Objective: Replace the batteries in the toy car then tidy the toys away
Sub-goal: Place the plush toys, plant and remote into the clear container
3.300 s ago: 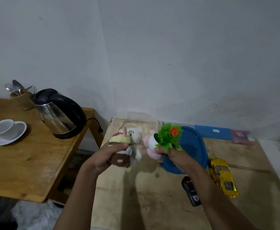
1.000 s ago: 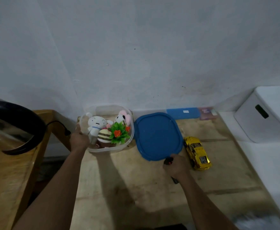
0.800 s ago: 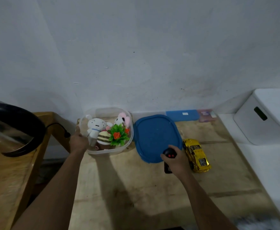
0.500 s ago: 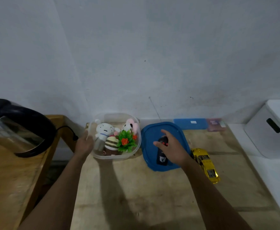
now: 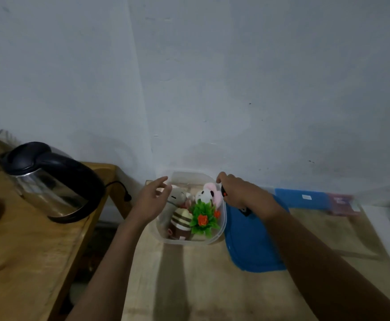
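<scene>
Two wooden surfaces fill the lower view. The pale tabletop (image 5: 201,286) carries the task's things, and a darker table (image 5: 27,262) to the left carries a kettle (image 5: 50,179). On the tabletop a blue lid (image 5: 249,246) lies flat. Just left of it, close to the back-left corner, a clear container (image 5: 184,242) is packed with plush toys (image 5: 180,218) and a green plastic plant (image 5: 204,217).

The left hand (image 5: 151,200) is held at the container's left wall with its fingers spread and holding nothing; whether it touches the wall cannot be told. The right hand (image 5: 242,193) is curled round a black remote (image 5: 223,189) held over the container's right rim.

A mishap is judged possible. The container is already crowded, so the remote could be left perched on the toys and the lid kept from seating. A push from the right could also slide the container toward the left edge.

The toy car is not seen anywhere, and may be covered by the right forearm. Most of the remote is hidden inside the grip. The flat items (image 5: 305,198) along the back edge are blurred.
</scene>
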The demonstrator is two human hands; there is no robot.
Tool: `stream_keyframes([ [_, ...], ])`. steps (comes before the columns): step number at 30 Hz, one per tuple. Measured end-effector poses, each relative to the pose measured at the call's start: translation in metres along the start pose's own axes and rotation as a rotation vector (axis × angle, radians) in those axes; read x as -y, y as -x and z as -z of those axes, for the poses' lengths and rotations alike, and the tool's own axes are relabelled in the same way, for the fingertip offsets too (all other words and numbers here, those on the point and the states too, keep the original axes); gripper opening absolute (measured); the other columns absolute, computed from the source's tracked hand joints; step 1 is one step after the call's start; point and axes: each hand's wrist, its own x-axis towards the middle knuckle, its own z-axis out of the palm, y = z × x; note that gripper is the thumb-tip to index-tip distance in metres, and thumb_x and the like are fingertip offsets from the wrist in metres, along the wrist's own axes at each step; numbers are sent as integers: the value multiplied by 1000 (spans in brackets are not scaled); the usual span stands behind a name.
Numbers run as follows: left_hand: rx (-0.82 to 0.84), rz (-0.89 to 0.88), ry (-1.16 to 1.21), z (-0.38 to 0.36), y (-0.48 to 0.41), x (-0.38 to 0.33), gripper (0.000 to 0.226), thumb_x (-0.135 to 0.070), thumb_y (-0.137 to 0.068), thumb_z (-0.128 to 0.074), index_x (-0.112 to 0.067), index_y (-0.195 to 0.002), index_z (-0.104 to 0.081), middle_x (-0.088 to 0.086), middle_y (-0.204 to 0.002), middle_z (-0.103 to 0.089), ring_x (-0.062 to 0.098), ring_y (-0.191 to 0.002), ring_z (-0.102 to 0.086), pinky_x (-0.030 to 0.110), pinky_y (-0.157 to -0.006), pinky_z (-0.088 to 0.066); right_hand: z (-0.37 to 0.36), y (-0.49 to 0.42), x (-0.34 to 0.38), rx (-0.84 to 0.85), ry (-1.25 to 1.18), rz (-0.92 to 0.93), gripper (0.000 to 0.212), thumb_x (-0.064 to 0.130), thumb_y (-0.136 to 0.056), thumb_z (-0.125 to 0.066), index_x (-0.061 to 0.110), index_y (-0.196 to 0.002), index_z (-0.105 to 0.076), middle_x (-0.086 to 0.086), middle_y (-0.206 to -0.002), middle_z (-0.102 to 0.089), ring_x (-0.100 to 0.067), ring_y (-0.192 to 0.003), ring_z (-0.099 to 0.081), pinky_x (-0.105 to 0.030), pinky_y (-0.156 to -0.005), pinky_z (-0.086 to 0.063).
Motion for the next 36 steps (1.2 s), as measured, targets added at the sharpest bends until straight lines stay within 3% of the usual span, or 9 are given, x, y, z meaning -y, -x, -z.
stream_keyframes([
  [4,-85,-174,-397,-8,-11,27,40,-25,-95,-62,-9,-132,-62,16,-127,-63,35,-119,-55,44,-100,-47,7,-33,7,-34,82,23,49,6,-90,-56,17,-134,-37,-13,-124,-48,-27,-105,-50,-38,-81,-47],
  [8,-203,-231,-704,-15,-23,42,32,-24,-83,-74,-12,-113,-73,18,-114,-64,39,-103,-58,44,-83,-50,10,-62,14,-62,145,90,52,6,-90,-56,22,-138,-41,-10,-126,-47,-27,-111,-47,-37,-82,-45],
  [13,-258,-167,-543,-33,-29,47,15,-8,-90,-67,-1,-102,-73,26,-133,-50,41,-113,-58,44,-81,-57,2,-87,30,-161,153,183,52,4,-92,-52,26,-139,-47,-9,-124,-48,-26,-115,-46,-33,-75,-42],
  [16,-258,-41,-484,-38,-31,53,17,-15,-96,-60,-3,-100,-72,23,-147,-42,35,-100,-65,39,-75,-59,-8,-99,41,-161,92,192,51,6,-93,-53,27,-140,-46,-8,-125,-49,-26,-117,-46,-33,-79,-42],
  [20,-234,2,-486,-37,-38,57,22,-13,-97,-55,-3,-98,-75,19,-134,-56,33,-87,-67,38,-71,-57,-22,-102,53,-230,-105,199,54,6,-91,-58,20,-141,-42,-9,-127,-56,-26,-112,-55,-35,-85,-45],
  [24,-239,7,-501,-38,-41,62,20,-8,-95,-55,-5,-99,-74,17,-126,-61,31,-81,-67,39,-65,-57,-42,-106,64,-235,-228,200,29,14,-90,-61,13,-117,-51,-12,-109,-64,-28,-93,-61,-37,-74,-49],
  [28,-252,-18,-501,-40,-41,66,17,-9,-97,-50,-8,-104,-66,12,-114,-61,26,-76,-63,41,-61,-56,-59,-119,69,-241,-238,184,25,16,-91,-59,13,-115,-60,-9,-112,-65,-25,-102,-60,-34,-82,-47],
  [31,-292,-31,-450,-40,-42,64,28,-8,-98,-46,-12,-120,-63,9,-118,-62,25,-83,-65,42,-64,-58,-67,-127,65,-231,-165,241,36,14,-91,-59,17,-127,-55,-7,-122,-60,-24,-112,-56,-34,-91,-45],
  [36,-307,-43,-456,-42,-40,64,33,-1,-95,-48,-10,-122,-65,9,-121,-64,28,-86,-68,41,-67,-59,-82,-121,52,-48,-24,291,83,-2,-81,-62,17,-152,-24,-12,-141,-33,-27,-130,-33,-41,-107,-39],
])
